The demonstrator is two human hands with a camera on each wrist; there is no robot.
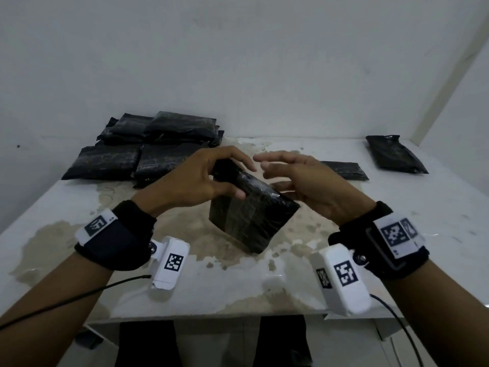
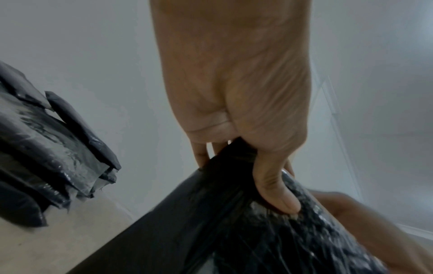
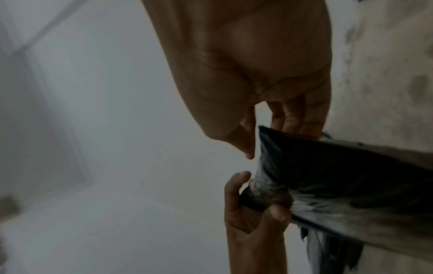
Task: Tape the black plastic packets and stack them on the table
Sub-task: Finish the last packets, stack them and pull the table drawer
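Packets (image 1: 148,144) stacked at bench (image 1: 397,234) left; held packet (image 1: 254,218) above centre. Left hand (image 1: 195,178) pinches its upper end; right hand (image 1: 304,181) supports beneath, fingers loosely spread. Single-ended grip risks slippery film sliding free, dropping it.

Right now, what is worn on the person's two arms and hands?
Both hands, left hand and right hand, are bare. Each wrist has a black wristband with white square-patterned marker tags and a white camera box; thin black cables trail off.
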